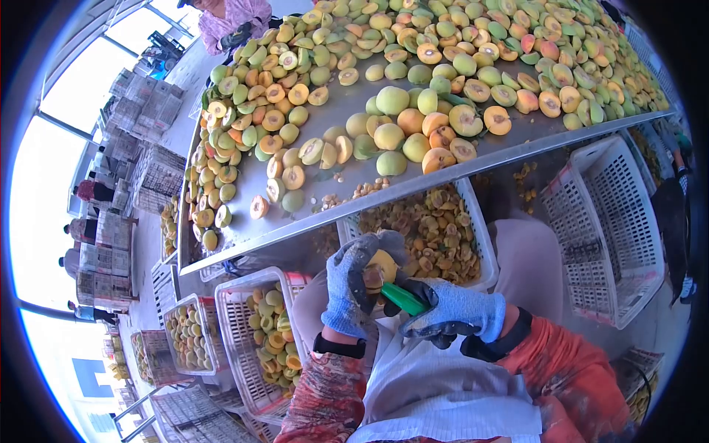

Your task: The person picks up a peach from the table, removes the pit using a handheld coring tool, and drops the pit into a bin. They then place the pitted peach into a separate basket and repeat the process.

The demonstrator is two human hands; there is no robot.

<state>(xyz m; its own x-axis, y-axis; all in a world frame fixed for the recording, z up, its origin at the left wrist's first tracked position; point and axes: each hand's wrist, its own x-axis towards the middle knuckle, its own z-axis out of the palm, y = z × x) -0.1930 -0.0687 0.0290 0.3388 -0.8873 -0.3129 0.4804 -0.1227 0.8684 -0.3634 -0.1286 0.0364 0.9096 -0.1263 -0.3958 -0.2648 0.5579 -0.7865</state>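
Observation:
My left hand (350, 288), in a blue and dark grey work glove, is wrapped round a peach half (379, 269) with its cut face turned toward my right hand. In the matching glove, my right hand (452, 310) grips a green-handled tool (405, 299). The tool's working end is at the peach, but its shape is hidden. Both hands are above my lap, just in front of a white crate (484, 244) of small pits and fruit scraps (436, 236).
A metal table (325, 188) with a raised front edge carries many whole and halved peaches (391, 137). Left stand crates of peach halves (273, 332); right stands a white crate (609, 229). Another person (233, 26) is at the table's far left. Stacked crates (144, 103) stand behind.

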